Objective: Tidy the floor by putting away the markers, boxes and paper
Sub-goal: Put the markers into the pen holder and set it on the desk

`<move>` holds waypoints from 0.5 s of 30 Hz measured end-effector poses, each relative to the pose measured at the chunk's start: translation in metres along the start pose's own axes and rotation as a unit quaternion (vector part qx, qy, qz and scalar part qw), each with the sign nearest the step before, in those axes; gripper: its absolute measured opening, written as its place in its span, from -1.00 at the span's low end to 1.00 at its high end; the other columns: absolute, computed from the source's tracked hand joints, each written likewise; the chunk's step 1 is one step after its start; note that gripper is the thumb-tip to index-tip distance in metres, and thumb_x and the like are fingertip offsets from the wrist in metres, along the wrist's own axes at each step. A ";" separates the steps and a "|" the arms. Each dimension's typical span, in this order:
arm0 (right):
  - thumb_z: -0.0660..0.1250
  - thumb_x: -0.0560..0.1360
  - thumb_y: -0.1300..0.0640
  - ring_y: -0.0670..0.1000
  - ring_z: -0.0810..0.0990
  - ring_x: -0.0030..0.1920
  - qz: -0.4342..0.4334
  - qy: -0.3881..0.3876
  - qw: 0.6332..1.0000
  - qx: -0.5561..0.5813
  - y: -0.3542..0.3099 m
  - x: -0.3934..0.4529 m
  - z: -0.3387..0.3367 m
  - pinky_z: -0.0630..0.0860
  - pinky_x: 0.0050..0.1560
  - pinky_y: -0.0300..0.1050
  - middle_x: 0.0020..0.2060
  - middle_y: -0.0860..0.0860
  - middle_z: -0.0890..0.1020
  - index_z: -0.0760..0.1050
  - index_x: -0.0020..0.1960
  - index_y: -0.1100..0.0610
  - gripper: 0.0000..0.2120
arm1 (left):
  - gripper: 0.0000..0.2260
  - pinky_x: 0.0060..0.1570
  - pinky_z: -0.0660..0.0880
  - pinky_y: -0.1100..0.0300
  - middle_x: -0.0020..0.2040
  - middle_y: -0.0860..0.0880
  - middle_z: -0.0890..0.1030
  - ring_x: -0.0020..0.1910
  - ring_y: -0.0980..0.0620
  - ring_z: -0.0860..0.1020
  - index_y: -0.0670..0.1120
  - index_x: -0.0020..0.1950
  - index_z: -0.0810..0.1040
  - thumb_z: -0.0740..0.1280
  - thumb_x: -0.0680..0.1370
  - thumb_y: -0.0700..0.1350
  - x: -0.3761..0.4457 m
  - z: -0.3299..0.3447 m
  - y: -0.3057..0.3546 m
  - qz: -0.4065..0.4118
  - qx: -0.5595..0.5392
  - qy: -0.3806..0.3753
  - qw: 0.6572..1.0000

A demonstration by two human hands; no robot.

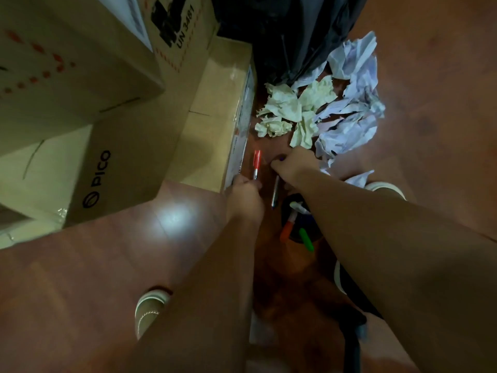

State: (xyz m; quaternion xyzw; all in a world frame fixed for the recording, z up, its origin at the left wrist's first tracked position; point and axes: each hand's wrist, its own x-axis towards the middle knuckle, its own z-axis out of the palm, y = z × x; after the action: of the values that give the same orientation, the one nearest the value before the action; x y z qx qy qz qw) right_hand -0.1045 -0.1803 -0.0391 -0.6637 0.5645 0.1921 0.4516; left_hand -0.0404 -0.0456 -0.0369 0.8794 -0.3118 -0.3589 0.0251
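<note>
Both my arms are reaching down to the reddish-brown wood floor (80, 265).

My left hand (243, 193) grips the white barrel end of a red-capped marker (256, 164). The marker points away from me and runs right beside the low flat cardboard box (215, 117). Fingers curled round the barrel; can't tell if the cap end touches the floor.

My right hand (294, 164) is knuckles-up, fingers curled down at the floor. A bit of purple (281, 158) shows at the fingertips, looks like it's pinching something small, too hidden to say what.

Between the two hands a slim grey-and-white pen (274, 193) lies on the floor, not touched.

Nearer to me, under the right forearm, sits a dark round cup (291, 239) with an orange marker (287, 228), a green marker (306, 239) and a white-capped one (297, 207) sticking out.

Beyond the right hand: a heap of crumpled yellowish paper (287, 109) and crumpled white lined paper (352, 103) on the floor, touching each other, next to a black plastic bag (290, 36).

Left side: a stack of large cardboard boxes, one marked PICO (121, 162), another printed UN 3481 (183, 30) above it.

My white-soled slippers (149, 309) show at the bottom left and by the right arm.
</note>
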 end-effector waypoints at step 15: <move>0.21 0.51 0.01 0.10 0.44 -0.36 -0.185 0.190 0.964 -0.019 0.040 -0.122 -0.105 0.26 -0.39 -0.13 -0.43 -0.03 0.43 0.38 -0.11 0.08 -0.87 | -0.81 -0.24 0.55 0.31 -0.22 0.06 0.67 -0.20 0.13 0.64 0.10 -0.24 0.57 0.54 0.40 -0.12 -0.112 -0.034 0.052 -0.080 -0.333 0.017 0.939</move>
State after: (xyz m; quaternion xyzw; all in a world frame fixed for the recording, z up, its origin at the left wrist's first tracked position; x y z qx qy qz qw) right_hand -0.2035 -0.1939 0.0937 -0.7896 0.5033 -0.0137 0.3509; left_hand -0.1073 -0.0303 0.0713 0.8488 -0.1025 -0.4278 0.2933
